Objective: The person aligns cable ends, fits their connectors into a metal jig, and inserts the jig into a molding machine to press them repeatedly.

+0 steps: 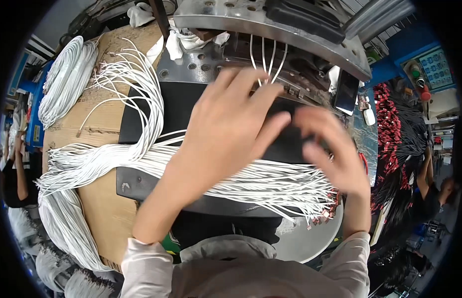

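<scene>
My left hand [231, 121] reaches over the black work surface toward the metal machine, blurred by motion. Its thumb stands apart from the fingers, and its fingertips are close to several thin white cables [264, 52] at the machine; whether they touch is unclear. To its right, my right hand [331, 146] is also blurred, fingers bent and spaced from the thumb, with nothing visible between them. A large bundle of white cables [275, 186] lies crosswise below both hands, its small copper-coloured connector ends [326, 213] at the right. My left forearm hides part of the bundle.
The machine's perforated metal plate [270, 15] overhangs the far side. More white cable bundles [69, 82] lie on the cardboard [109, 198] at left. A phone [346, 92] sits right of the machine. Black cables with red ends [395, 126] fill the far right, near a blue control box [432, 69].
</scene>
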`<move>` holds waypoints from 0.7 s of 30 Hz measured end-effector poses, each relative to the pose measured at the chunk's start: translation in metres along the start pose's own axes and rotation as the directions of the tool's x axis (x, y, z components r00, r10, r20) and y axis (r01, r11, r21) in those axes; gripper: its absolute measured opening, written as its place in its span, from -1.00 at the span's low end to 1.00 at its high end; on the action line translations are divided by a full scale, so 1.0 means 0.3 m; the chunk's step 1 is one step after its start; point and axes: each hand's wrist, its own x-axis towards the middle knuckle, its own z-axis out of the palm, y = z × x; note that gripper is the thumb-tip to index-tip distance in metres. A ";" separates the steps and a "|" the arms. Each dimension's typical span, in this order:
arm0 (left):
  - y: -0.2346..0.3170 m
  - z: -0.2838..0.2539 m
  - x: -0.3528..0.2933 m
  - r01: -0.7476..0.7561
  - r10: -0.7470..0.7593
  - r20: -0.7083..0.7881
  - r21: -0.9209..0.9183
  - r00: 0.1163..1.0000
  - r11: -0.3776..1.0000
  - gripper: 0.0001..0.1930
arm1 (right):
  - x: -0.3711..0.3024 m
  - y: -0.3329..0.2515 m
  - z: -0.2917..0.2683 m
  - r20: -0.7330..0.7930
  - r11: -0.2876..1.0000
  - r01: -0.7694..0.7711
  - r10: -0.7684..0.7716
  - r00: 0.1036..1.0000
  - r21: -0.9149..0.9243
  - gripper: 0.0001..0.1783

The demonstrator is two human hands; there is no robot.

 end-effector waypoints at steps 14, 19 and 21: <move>0.067 0.059 -1.146 0.499 -0.801 0.525 -0.796 0.288 -0.342 -0.38 | -0.800 0.147 0.871 -0.136 0.014 0.217 0.816 0.561 0.976 -0.37; 0.077 0.034 -1.108 0.677 -0.882 0.467 -0.672 0.071 -0.301 -0.38 | -0.720 0.112 0.866 -0.164 -0.053 0.338 0.797 0.582 0.940 -0.36; 0.062 0.037 -1.128 0.687 -0.880 0.463 -0.673 0.105 -0.272 -0.38 | -0.744 0.123 0.881 -0.184 0.019 0.276 0.788 0.588 0.961 -0.34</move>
